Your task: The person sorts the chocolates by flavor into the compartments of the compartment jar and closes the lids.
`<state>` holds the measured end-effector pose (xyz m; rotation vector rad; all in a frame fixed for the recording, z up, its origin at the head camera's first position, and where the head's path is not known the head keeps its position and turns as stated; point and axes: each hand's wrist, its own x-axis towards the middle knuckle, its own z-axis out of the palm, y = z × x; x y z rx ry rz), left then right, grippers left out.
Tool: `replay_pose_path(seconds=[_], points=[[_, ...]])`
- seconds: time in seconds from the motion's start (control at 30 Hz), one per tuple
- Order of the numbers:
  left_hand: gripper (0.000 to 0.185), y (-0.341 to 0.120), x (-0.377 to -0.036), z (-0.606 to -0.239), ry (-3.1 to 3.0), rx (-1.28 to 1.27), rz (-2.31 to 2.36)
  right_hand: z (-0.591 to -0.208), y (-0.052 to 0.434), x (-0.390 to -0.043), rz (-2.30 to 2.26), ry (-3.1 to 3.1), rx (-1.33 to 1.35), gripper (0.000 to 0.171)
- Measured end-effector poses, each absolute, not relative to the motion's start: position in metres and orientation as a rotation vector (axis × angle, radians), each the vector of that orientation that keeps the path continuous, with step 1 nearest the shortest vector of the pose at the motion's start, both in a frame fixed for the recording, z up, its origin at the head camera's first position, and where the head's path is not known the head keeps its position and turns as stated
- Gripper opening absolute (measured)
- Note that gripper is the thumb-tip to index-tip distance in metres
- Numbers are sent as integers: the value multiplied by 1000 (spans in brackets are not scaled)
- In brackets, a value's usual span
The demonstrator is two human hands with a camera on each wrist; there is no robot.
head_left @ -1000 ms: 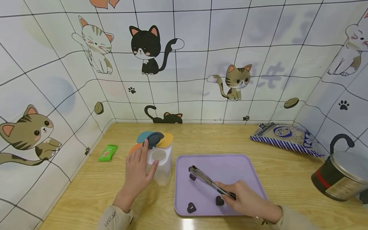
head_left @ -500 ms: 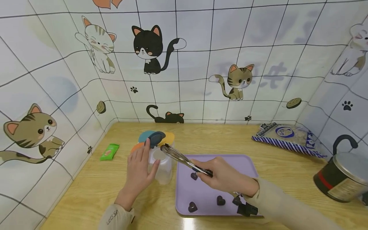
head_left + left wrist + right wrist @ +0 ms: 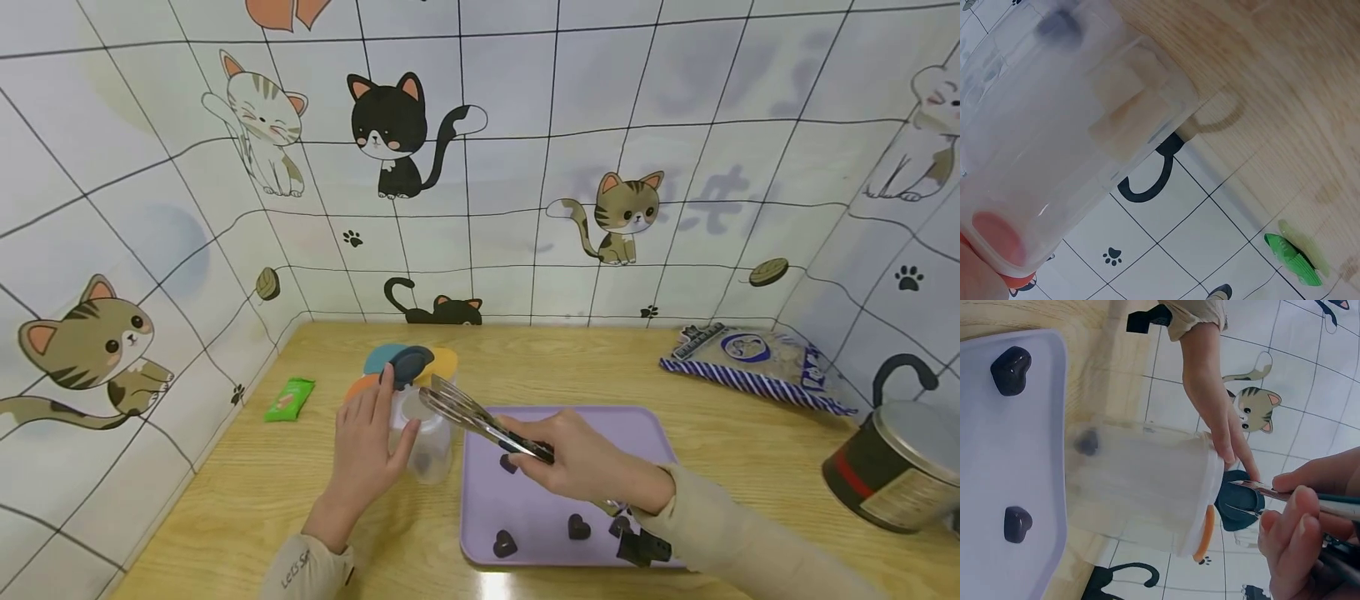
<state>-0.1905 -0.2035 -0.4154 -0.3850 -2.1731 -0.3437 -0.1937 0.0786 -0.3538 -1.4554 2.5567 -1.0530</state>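
Tongs (image 3: pixel 480 425), metal with dark handles, are pinched in the right hand (image 3: pixel 581 462), their tips spread apart over the mouth of a translucent container (image 3: pixel 422 437). One dark piece (image 3: pixel 1088 442) lies at the bottom of the container. The left hand (image 3: pixel 367 446) rests against the container's side, fingers straight and thumb pressed to the wall. The container's dark flip lid (image 3: pixel 408 365) stands open above coloured petal-shaped lids. It stands on the wooden worktop (image 3: pixel 262 500), just beside the left edge of a purple tray (image 3: pixel 600 425). Heart-shaped dark chocolates (image 3: pixel 578 526) lie on the tray near its front edge. A green packet (image 3: pixel 288 398) lies well to the left, a striped bag (image 3: pixel 750 358) and a tin (image 3: pixel 892 467) far right
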Motion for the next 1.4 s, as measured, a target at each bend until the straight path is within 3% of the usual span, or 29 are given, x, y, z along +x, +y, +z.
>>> replay_pose_path(seconds=[0.3, 0.57, 1.0, 1.4], points=[[68, -203, -192, -416, -2168, -384, -342, -365, 117, -193, -1010, 2713, -1340, 46], [69, -203, -191, -415, -2204, -376, -351, -401, 141, -190, -906, 2658, -1279, 46], [68, -203, -190, -416, -2168, -384, -348, -431, 134, -184, -889, 2643, -1144, 48], [68, -203, -190, -416, -2182, -381, -348, -439, 128, -181, -972, 2602, -1159, 39]])
